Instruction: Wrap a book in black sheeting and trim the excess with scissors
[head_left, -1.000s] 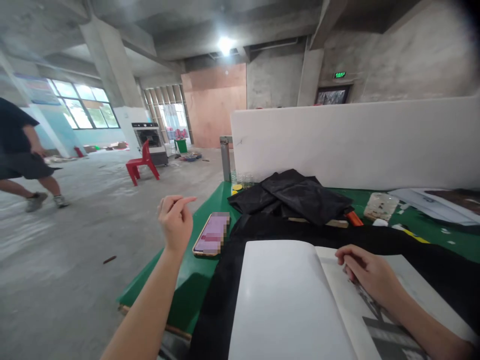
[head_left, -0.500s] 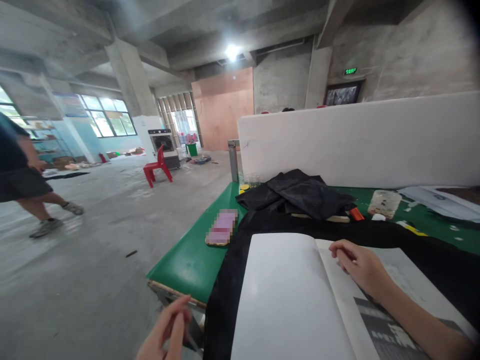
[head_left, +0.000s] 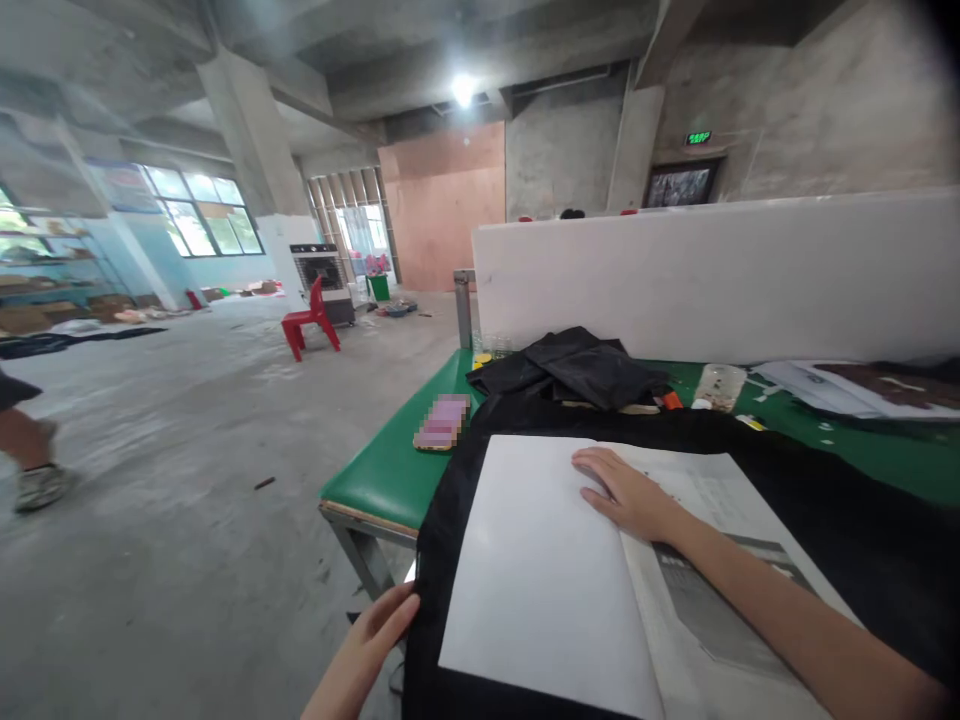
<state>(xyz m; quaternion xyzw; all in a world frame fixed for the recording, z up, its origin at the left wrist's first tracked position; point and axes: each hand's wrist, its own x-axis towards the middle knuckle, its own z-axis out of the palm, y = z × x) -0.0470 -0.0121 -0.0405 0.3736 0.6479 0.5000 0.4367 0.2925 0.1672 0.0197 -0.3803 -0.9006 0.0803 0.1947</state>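
Note:
An open book (head_left: 540, 560) lies on a black cloth (head_left: 442, 560) spread over the table. Its left page is blank white, while the right page carries grey printed pictures partly covered by my forearm. My right hand (head_left: 626, 495) rests flat across the book near the fold, palm down, fingers stretched out. At the cloth's left edge is my left hand (head_left: 382, 620), fingers extended and nothing visible in it. Whether its fingertips touch the cloth is hard to tell.
A phone (head_left: 442, 423) lies on the green tabletop (head_left: 382, 475). Beyond the book are a bunched black fabric (head_left: 577, 368), a clear plastic container (head_left: 721, 387) and papers (head_left: 817, 388). A white partition (head_left: 697, 280) stands behind. A person's leg (head_left: 26, 440) shows at far left.
My right hand has moved left and flattened onto the book by the fold. My left hand has shifted right to the cloth's edge. The walking person has moved mostly out of view at left.

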